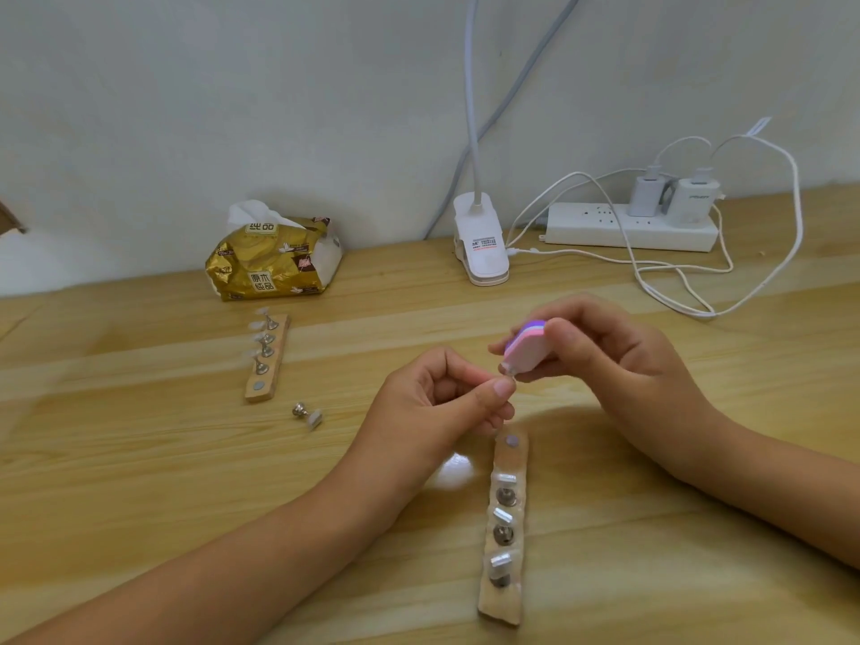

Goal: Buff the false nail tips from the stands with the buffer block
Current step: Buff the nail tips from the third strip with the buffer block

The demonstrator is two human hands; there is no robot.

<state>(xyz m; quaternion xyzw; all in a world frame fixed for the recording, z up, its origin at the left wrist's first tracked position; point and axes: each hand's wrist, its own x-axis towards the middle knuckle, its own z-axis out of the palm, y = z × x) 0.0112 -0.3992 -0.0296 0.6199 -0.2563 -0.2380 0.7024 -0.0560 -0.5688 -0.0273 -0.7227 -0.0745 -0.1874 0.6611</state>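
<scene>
My right hand grips a pink and purple buffer block and presses its lower end against a small nail tip holder. My left hand pinches that holder between thumb and fingers, just above the table. Below my hands lies a wooden stand with three nail tips on metal pegs and one bare magnet spot at its far end. A second wooden stand at the left carries several tips. One loose peg with a nail tip lies on the table beside it.
A gold tissue pack sits at the back left. A white clip lamp base stands behind my hands. A white power strip with two chargers and looping white cables fills the back right of the wooden table.
</scene>
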